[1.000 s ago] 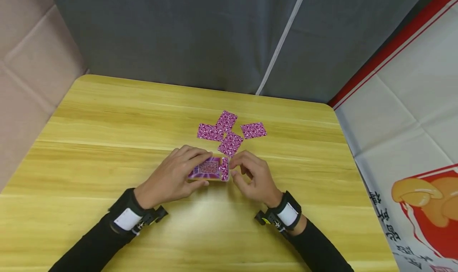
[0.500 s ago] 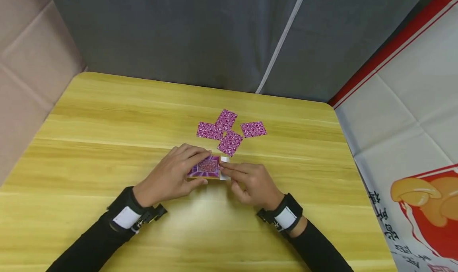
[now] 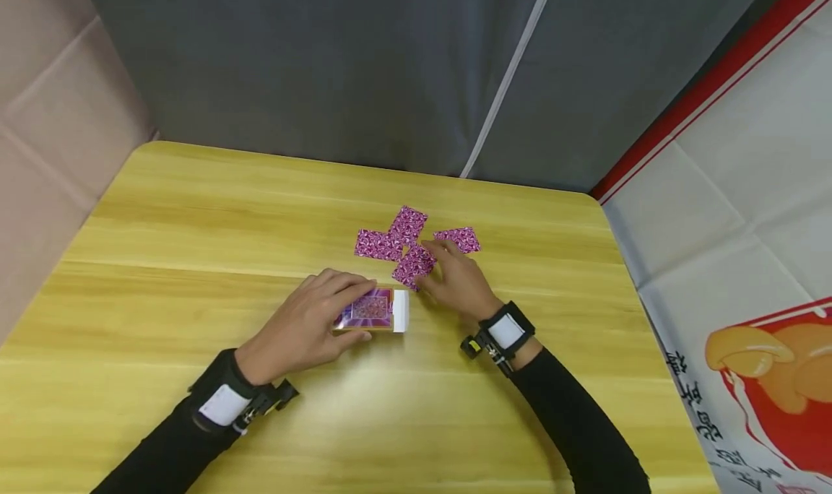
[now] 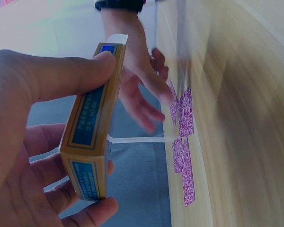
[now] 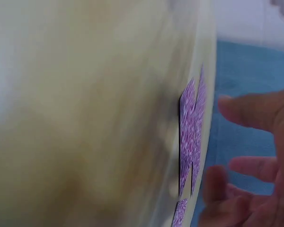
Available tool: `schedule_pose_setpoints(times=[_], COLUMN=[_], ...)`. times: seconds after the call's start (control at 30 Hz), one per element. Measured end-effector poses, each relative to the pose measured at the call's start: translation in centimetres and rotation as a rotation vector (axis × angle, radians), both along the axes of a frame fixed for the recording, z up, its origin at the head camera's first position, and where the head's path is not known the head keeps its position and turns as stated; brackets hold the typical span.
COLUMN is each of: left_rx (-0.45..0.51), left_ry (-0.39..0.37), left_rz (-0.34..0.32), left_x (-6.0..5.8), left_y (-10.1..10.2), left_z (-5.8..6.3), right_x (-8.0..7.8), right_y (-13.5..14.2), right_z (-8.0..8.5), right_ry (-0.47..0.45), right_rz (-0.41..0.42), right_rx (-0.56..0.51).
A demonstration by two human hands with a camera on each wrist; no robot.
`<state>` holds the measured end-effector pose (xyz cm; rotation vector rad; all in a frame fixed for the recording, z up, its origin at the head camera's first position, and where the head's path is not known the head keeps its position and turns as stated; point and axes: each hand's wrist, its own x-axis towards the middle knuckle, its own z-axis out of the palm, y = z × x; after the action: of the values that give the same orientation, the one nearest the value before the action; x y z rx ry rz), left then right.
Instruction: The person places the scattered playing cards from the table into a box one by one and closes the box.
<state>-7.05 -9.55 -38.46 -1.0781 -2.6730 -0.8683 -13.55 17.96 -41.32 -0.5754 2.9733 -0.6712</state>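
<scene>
My left hand (image 3: 312, 324) grips a purple and gold card box (image 3: 370, 308) near the middle of the table. Its white flap (image 3: 401, 311) sticks out at the right end. In the left wrist view the thumb presses one narrow side of the box (image 4: 90, 116), with fingers behind it. My right hand (image 3: 460, 281) reaches over the pink patterned playing cards, between the nearest card (image 3: 411, 265) and the right-hand card (image 3: 463, 239). Thumb and fingers stand apart in the right wrist view, above the cards (image 5: 191, 127), holding nothing.
Two more playing cards, the far one (image 3: 408, 224) and the left one (image 3: 377, 245), lie face down and overlap. All rest on a yellow wooden table (image 3: 195, 212). A grey curtain (image 3: 312, 68) hangs behind its far edge.
The right hand has left the end of the box, where a patterned strip showed and then white, and moved forward to the cards. The left hand stays on the box.
</scene>
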Motion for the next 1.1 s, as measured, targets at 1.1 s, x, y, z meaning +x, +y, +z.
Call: schedule_pose_setpoints(times=[1.1], left_rx=[0.011], left_ry=[-0.008], left_rz=[0.032], left_x=[-0.6], left_y=[0.2], left_z=[-0.5], right_x=[6.3], right_y=[4.3], right_z=[1.6], right_ry=[-0.052], right_rz=[-0.137], right_rx=[-0.535])
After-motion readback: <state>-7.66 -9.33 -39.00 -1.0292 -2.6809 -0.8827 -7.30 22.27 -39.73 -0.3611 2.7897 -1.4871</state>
